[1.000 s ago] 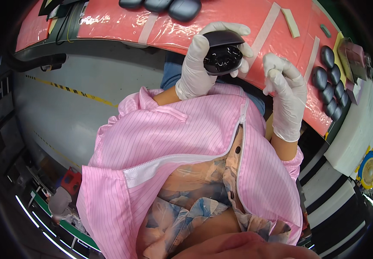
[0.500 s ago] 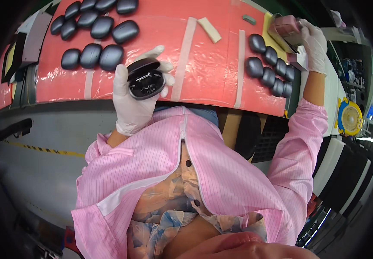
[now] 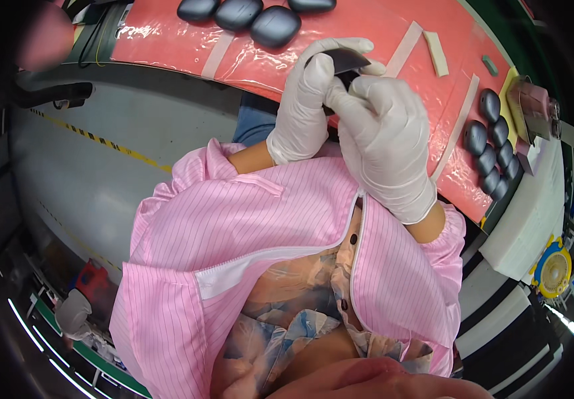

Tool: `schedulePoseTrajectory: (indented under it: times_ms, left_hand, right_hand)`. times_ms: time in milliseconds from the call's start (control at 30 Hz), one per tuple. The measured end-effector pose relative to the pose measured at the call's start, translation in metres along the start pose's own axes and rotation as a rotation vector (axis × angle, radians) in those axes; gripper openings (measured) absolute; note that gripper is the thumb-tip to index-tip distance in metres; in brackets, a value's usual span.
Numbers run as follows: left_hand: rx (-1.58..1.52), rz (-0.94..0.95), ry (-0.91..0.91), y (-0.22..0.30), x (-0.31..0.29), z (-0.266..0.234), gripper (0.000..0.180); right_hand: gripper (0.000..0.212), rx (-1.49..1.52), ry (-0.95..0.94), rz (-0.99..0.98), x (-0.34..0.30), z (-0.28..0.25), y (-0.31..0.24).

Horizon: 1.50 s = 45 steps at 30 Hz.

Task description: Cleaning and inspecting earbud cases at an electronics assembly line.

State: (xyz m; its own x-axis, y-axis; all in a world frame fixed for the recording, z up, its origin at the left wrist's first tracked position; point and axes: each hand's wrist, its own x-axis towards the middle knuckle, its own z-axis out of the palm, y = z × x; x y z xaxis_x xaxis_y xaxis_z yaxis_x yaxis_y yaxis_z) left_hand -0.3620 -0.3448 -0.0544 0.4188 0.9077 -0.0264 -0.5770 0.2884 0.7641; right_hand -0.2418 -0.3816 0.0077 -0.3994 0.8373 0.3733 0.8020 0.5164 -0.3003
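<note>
My left fingers [image 3: 317, 74] are wrapped around a hinged earbud case [image 3: 345, 61], which I hold up in front of my body, above the near edge of the bench [image 3: 357, 23]. Its lid is dark grey, smooth and rounded, raised at a tilt; the part below it looks black, and only slivers of that show. My right fingers [image 3: 357, 110] are curled in at the case's opening, covering most of its inside, so I cannot tell what it contains, or whether their tips pinch anything. Beyond my left fingers, at the upper edge of my view, sit closed cases [image 3: 276, 26], blue-grey with a soft sheen, some cut off. To the right of my right fingers, eight more closed cases [image 3: 475, 136] lie clustered on the coral-red covering. Past that cluster is a see-through container [image 3: 534, 103] with something pink showing in or through it; which, I cannot tell. A small pale-lilac box [image 3: 528, 157] stands near it, its contents unclear.
</note>
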Motion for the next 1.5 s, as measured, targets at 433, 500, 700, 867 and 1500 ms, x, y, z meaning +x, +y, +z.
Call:
schedulePoseTrajectory:
  times_ms: [433, 500, 700, 867, 1500]
  left_hand:
    - [0.036, -0.039, 0.039, 0.002, 0.002, -0.013, 0.075]
    - [-0.042, -0.015, -0.039, 0.007, 0.004, -0.011, 0.065]
    - [0.063, 0.04, 0.091, -0.01, 0.0, -0.005, 0.061]
    - [-0.093, -0.003, 0.036, -0.002, 0.0, -0.014, 0.057]
    - [0.063, 0.001, -0.007, -0.003, 0.0, -0.017, 0.084]
  right_hand:
    - [0.03, 0.684, 0.106, 0.278, -0.032, 0.029, 0.005]
    - [0.031, 0.456, 0.383, 0.209, -0.037, 0.033, 0.009]
    - [0.035, -0.012, 0.22, 0.233, -0.016, 0.027, -0.006]
    - [0.039, 0.27, 0.236, 0.236, -0.022, 0.045, -0.015]
    - [0.035, 0.127, 0.203, 0.205, -0.011, 0.031, -0.012]
